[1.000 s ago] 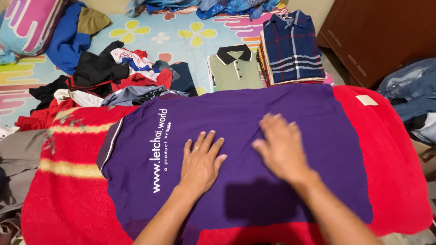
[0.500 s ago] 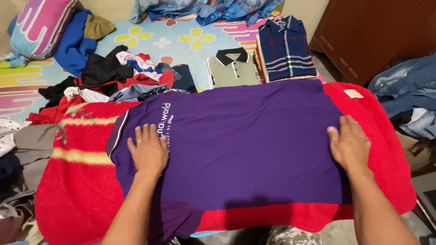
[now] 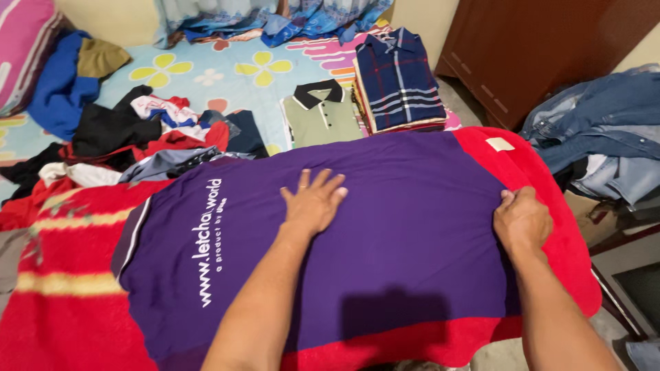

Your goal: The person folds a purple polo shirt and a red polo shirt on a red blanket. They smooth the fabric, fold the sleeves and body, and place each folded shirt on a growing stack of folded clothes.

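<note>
Purple polo shirt (image 3: 385,227), white lettering near the collar end, spread flat across a red fleece blanket (image 3: 75,309) with yellow bands, which serves as a padded work surface. Left hand (image 3: 313,200): open, fingers splayed, palm pressed on the shirt's middle, grasping nothing, evidently pinning the cloth so it lies smooth. Right hand (image 3: 522,220): at the shirt's hem edge, fingers curled down onto the fabric where purple meets red; whether it pinches the hem or only presses on it cannot be told. Beyond the blanket, on a floral sheet (image 3: 206,72): one folded green polo with dark collar (image 3: 320,113), just beside a stack of folded shirts topped by a navy plaid shirt (image 3: 399,79), kept apart from a loose heap of unfolded clothes (image 3: 137,134) in black, red and white to the left. Blue garment (image 3: 51,89) further left. Denim clothing (image 3: 605,130) piled at right, near a dark wooden cabinet (image 3: 543,48).
</note>
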